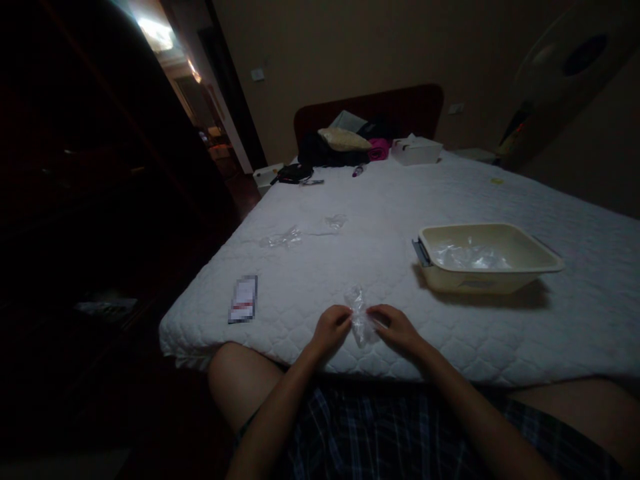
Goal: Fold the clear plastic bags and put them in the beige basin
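Observation:
Between my two hands is a crumpled clear plastic bag [361, 323], just above or on the white quilted bed cover near its front edge. My left hand [332, 328] pinches the bag's left side with thumb and fingers. From the other side, my right hand [397, 327] pinches its right edge. To the right stands a cream plastic bin [490, 280] with a grey handle, and clear plastic bags [470, 255] lie inside it. Two more pieces of clear plastic, one crumpled [336, 221] and one longer [285, 237], rest on the bed further off.
A phone [243, 299] with a blurred screen lies at the left of the bed [390, 200]. Toward the headboard are a black bag [295, 174], a pillow [345, 139], a pink roll [379, 149] and a white box [416, 152]. A fan [575, 60] stands at the right.

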### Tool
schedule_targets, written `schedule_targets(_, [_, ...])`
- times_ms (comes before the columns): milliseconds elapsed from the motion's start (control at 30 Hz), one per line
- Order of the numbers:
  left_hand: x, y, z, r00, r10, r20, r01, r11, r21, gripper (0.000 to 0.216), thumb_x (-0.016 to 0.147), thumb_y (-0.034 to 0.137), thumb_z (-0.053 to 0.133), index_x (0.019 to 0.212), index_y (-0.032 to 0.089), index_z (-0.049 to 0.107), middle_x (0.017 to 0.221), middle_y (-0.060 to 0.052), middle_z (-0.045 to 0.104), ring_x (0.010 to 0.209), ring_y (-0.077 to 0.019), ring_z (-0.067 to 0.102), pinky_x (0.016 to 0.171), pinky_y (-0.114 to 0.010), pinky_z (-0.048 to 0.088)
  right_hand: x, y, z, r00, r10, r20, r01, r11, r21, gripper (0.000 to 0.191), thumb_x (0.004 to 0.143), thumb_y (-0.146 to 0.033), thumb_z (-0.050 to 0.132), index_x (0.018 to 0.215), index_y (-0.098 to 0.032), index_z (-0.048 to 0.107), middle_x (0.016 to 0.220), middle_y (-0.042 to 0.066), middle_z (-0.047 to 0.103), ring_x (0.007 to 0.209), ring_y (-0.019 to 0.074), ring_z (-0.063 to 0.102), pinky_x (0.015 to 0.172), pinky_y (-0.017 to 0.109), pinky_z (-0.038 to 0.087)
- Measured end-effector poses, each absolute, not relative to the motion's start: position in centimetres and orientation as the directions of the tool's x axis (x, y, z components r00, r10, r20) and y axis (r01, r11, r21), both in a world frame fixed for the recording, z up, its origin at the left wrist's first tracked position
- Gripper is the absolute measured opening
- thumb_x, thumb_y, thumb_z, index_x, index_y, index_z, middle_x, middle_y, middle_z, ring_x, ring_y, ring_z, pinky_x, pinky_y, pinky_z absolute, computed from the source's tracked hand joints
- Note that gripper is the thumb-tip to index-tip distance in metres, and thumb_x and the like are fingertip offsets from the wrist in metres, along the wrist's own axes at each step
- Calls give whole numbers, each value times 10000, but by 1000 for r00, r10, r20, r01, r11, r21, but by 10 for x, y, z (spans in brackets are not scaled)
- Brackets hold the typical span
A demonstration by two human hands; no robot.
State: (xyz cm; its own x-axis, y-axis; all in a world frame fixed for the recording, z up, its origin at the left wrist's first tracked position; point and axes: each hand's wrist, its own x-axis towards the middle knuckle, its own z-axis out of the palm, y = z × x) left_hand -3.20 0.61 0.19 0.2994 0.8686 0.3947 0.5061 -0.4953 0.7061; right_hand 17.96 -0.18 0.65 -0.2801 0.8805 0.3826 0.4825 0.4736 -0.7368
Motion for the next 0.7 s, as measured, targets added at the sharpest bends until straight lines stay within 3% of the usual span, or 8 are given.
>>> schedule_targets(200, [-32,7,2,317,867,384,499,-497,710,172,806,254,540,927,191,647,940,-42,654,895,-162,596,837,-322,483,179,-2,8,-268,881,390,467,473,-747,249,690,-209,571,929,-184,637,907,72,658,845,214,615,781,390,498])
schedule_targets(567, [-33,8,0,317,845,431,445,-534,719,192,787,262,581,949,186,651,1027,-65,623,948,-168,579,851,-323,478,179,1,1,-189,930,317,457,369,-809,174,757,-214,537,880,-191,657,895,59,661,854,200,611,806,372,475])
schedule_targets(700, [-31,8,0,288,835,469,465,-551,693,148,803,258,559,856,190,679,983,-65,610,935,-164,559,826,-319,476,177,2,1,-168,949,267,429,314,-847,207,741,-191,519,915,-187,631,925,54,656,863,186,609,803,339,468])
